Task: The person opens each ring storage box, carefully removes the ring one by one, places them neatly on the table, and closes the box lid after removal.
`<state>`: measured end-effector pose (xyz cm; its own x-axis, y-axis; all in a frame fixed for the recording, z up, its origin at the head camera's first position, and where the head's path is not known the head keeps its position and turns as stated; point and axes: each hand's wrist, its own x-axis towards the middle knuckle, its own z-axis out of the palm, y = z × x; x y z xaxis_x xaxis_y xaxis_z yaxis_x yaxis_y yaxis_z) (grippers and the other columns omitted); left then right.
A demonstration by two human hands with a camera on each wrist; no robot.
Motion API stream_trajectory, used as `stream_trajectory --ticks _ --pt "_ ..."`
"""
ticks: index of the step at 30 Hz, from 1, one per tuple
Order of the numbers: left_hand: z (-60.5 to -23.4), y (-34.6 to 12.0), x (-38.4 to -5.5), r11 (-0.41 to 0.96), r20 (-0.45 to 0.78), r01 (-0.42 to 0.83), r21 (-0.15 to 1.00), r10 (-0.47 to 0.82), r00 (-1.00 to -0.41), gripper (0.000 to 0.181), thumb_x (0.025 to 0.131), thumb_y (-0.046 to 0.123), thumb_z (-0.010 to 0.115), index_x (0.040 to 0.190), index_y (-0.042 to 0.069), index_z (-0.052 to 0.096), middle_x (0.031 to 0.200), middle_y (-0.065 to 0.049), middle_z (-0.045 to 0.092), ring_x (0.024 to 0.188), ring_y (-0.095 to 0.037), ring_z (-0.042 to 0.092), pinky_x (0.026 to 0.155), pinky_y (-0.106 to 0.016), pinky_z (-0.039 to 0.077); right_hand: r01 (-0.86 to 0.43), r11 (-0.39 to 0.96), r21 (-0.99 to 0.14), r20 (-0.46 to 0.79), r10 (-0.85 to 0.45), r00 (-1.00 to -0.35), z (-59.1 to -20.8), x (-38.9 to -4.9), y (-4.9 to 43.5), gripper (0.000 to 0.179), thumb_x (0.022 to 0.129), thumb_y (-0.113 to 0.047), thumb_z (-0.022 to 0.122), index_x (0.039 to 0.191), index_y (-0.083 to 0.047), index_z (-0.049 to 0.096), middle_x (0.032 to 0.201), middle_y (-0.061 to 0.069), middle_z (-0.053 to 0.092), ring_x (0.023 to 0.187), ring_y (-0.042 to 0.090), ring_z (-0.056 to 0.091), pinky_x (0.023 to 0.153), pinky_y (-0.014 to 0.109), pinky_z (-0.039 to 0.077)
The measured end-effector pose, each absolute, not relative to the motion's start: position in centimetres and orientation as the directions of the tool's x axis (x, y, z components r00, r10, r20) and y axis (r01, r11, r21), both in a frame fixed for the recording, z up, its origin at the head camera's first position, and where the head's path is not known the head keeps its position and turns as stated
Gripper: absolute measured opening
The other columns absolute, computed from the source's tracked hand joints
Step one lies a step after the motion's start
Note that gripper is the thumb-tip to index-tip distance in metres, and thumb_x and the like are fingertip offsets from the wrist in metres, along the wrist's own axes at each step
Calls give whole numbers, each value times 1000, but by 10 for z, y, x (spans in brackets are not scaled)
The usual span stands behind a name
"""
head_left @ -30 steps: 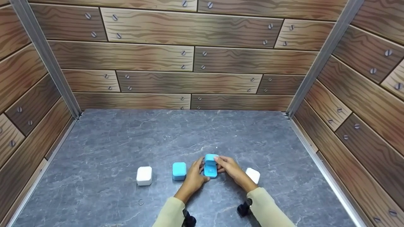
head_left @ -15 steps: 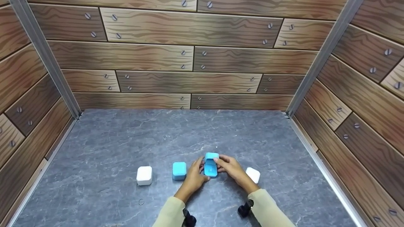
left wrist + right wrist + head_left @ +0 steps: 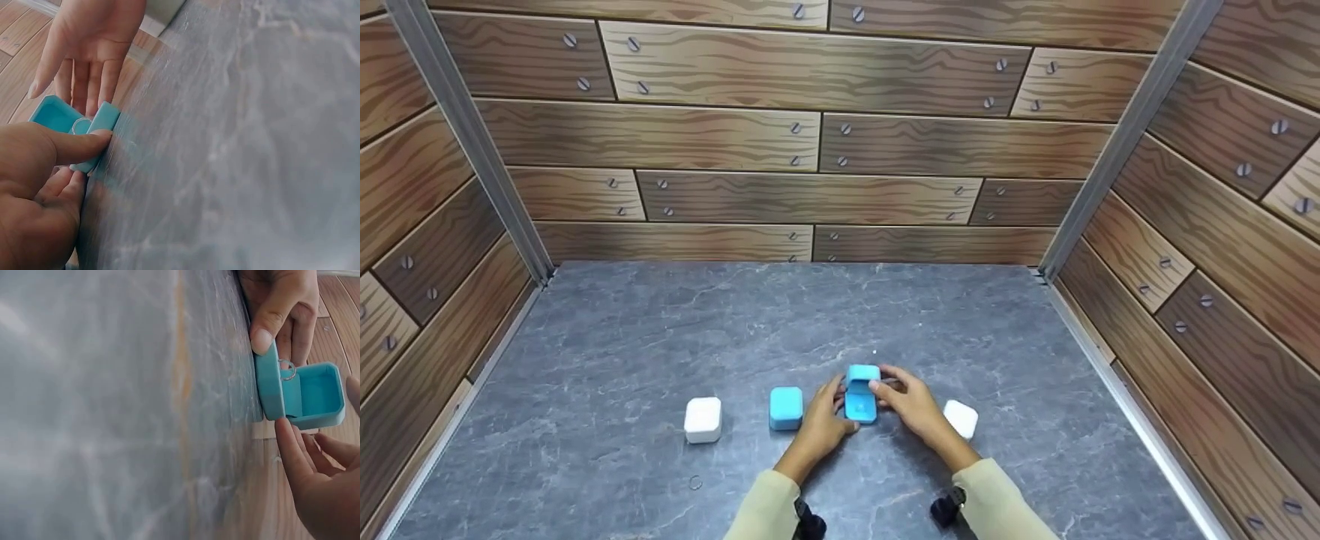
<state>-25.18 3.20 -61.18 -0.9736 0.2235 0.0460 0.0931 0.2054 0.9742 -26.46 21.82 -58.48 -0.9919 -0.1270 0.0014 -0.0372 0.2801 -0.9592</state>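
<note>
An opened turquoise ring box (image 3: 860, 407) stands on the table with its lid raised at the back. A ring (image 3: 293, 372) is upright in its slot, clearest in the right wrist view. My left hand (image 3: 821, 429) grips the base from the left, its thumb pressing the front in the left wrist view. On the other side my right hand (image 3: 916, 407) has loosely extended fingers. One of its fingertips touches or nearly touches the base in the right wrist view, while its thumb is apart from the lid.
Left of my left hand sits a closed turquoise box (image 3: 786, 409), and farther left a white box (image 3: 703, 420). Another white box (image 3: 961, 418) is partly behind my right forearm. A loose ring (image 3: 695, 482) lies at the front left. Wood-patterned walls (image 3: 712, 142) enclose the table.
My right thumb has come away from the raised lid, and the right hand has loosened and shifted slightly right. My left hand and the box are nearly where they were.
</note>
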Motion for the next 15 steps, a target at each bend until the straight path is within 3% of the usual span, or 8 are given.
stream_trajectory --ticks 7,15 --pt "-613 32 -252 191 57 100 977 217 -974 91 71 -23 71 152 -6 34 138 -26 48 136 -41 48 113 -40 43 -101 280 -955 86 -68 -994 -567 -247 211 46 98 -11 64 137 10 53 133 27 59 100 42 65 85 51 58" --pt "-613 33 -252 197 81 125 973 217 -973 91 71 -23 72 152 -8 34 136 -28 49 134 -43 49 111 -41 44 -164 299 -940 140 -99 -985 -558 -234 211 37 96 -5 65 128 13 58 120 32 60 87 44 66 71 48 60"
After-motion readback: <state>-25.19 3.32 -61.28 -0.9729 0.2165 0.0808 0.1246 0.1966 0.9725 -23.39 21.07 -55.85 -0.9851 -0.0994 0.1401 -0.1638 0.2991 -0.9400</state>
